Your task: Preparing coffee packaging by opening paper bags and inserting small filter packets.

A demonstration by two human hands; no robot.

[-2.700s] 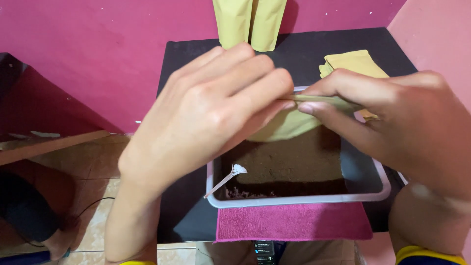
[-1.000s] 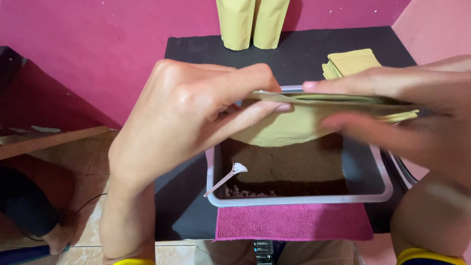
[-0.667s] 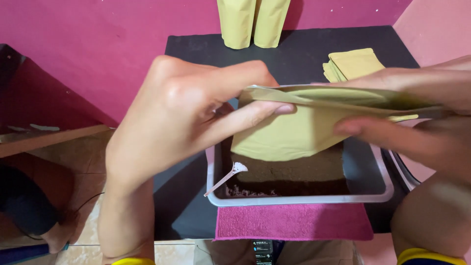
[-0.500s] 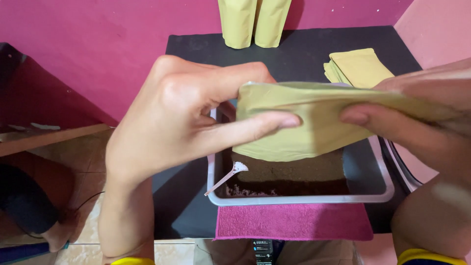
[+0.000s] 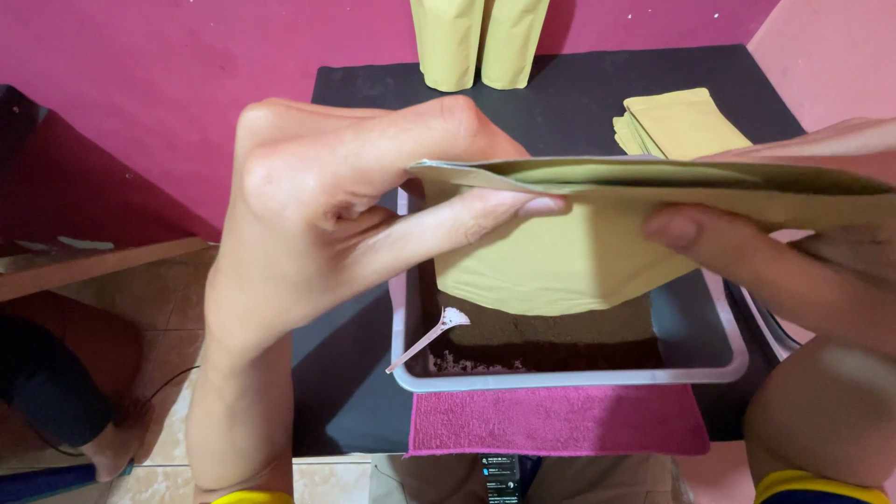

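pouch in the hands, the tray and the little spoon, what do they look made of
Pouch: seemingly matte tan kraft paper; it creases and flexes, held by left hand and right hand. Tray: probably grey plastic, with a smooth, rounded rim. Spoon: likely thin white plastic, slightly glossy.

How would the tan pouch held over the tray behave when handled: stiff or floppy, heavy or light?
The pouch is probably light and bendy: its mouth bows open between the left hand and right hand. It hangs flat, so it likely holds nothing yet.
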